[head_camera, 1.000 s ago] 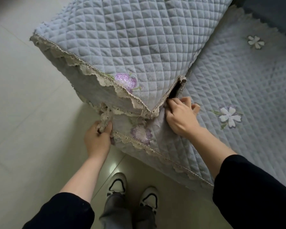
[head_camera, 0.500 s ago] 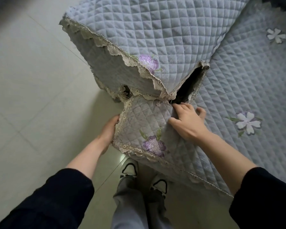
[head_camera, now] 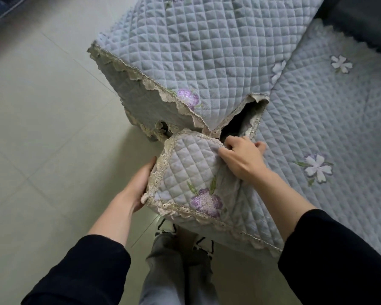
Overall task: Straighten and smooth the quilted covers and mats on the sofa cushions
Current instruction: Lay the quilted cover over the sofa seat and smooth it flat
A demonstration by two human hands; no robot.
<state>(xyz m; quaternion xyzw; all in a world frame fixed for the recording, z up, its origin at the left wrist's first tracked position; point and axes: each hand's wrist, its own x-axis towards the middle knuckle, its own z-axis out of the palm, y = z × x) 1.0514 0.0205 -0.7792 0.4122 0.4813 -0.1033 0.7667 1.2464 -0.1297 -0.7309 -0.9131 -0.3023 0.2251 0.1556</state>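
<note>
A pale blue quilted cover (head_camera: 207, 51) with a lace hem lies over the sofa arm. Beside it a quilted seat mat (head_camera: 317, 119) with embroidered white flowers covers the cushion. The mat's front corner flap (head_camera: 189, 172), with a purple flower, is lifted and bulges outward. My left hand (head_camera: 141, 186) reaches under the flap's lace edge; its fingers are hidden behind the cloth. My right hand (head_camera: 242, 159) grips the bunched flap fabric at the dark gap between arm and seat.
Pale floor tiles (head_camera: 42, 128) spread to the left. My grey trousers and shoes (head_camera: 180, 249) stand right against the sofa front. The dark sofa back (head_camera: 361, 20) shows at the top right.
The mat's corner flap has been lifted and turned outward. My left hand left the lace trim and went under the flap's edge. My right hand stayed at the gap, which opened wider.
</note>
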